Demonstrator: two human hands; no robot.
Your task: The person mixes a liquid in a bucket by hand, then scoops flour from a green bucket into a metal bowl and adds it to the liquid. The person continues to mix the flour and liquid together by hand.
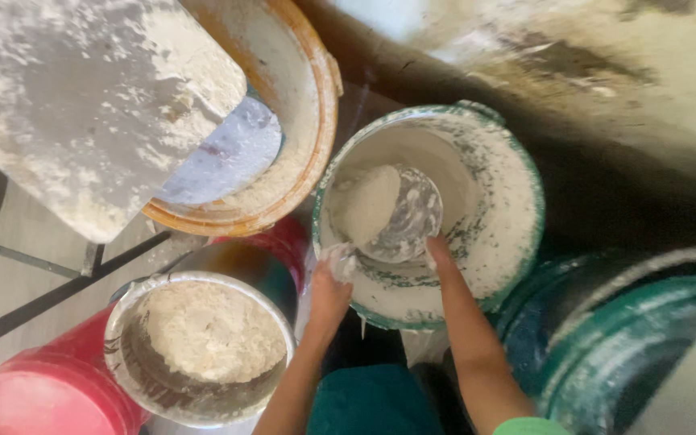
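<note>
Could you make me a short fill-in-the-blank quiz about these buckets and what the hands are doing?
1. Both hands reach into the bucket with the ____ rim.
2. The right hand and left hand hold a small bowl holding white ____.
3. The metal pail of powder stands beside a ____ bucket.
4. The large scoop rests on the bucket with the ____ rim.

Missing words: green; powder; red; orange

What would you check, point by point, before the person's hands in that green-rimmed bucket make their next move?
1. Left hand on the rim of the green-rimmed bucket: ok.
2. Right hand reaching inside the bucket: ok.
3. Small bowl inside holds white powder: ok.
4. Right hand's grip on the bowl: cannot tell.
5. Bucket standing level: cannot tell.
6. Metal pan of powder upright beside the left arm: ok.
</note>
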